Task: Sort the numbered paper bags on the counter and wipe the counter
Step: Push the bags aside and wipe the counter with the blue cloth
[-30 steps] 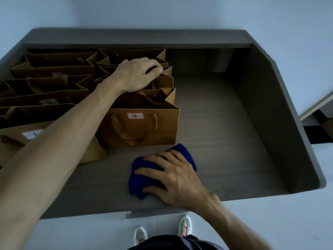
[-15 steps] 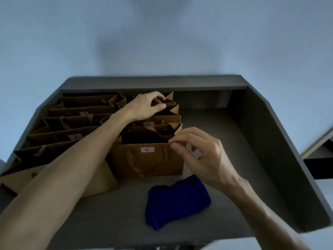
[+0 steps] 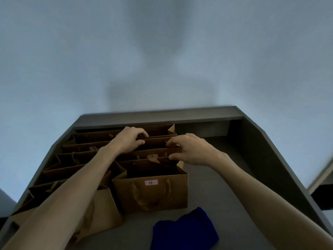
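Currently both hands pinch the rim of one paper bag [image 3: 156, 144] at twelve o'clock: left hand [image 3: 128, 141], right hand [image 3: 191, 150]. Lift straight, sparing neighbours. Blue cloth [image 3: 183, 230] lies loose at six.

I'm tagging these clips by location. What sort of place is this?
Probably a shop or reception counter: a grey counter with raised walls against a plain wall, rows of brown paper bags with number labels, and a blue cloth for wiping.
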Demonstrator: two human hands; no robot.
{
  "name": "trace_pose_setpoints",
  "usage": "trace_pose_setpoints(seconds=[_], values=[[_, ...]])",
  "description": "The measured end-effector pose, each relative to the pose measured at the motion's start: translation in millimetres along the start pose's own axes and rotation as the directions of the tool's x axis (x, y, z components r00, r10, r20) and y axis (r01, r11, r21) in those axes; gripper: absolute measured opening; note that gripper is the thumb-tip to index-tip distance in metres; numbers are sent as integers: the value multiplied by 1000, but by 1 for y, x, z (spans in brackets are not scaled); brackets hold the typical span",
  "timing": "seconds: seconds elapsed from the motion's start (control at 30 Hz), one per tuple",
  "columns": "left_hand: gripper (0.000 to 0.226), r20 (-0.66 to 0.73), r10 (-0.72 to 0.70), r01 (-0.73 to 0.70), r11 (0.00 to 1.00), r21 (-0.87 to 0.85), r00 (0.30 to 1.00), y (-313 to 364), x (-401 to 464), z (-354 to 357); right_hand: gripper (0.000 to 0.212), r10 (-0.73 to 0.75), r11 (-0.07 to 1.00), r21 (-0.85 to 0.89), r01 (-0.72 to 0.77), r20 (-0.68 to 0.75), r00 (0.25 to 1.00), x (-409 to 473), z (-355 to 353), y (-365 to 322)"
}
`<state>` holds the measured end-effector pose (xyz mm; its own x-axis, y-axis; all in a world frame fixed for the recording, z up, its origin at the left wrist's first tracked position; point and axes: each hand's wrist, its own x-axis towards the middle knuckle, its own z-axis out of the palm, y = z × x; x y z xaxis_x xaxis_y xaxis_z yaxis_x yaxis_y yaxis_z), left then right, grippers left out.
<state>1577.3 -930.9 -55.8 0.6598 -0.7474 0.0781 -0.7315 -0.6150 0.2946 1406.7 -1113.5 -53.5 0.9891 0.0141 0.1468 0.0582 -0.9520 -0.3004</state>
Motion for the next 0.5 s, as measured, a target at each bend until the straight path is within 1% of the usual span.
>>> trace_pose_setpoints(seconds=[0.17,0.23,0.37,0.5], values=[[25,-38,12,-10,999,45,999,0,3,4,28,-2,998,-60,2,13,1000,12,6,-2],[24,-51,19,-16,999,50,999,1,5,7,24,3,997,-73,-3,-3,1000,15,9,-4],[22,-103,51,-45,997,62,993,9,10,8,22,11,996,-90,-15,-46,999,14,9,0],[22,-102,109,-104,993,49,989,29,21,11,20,51,995,-85,-55,-49,998,-1,-4,19]])
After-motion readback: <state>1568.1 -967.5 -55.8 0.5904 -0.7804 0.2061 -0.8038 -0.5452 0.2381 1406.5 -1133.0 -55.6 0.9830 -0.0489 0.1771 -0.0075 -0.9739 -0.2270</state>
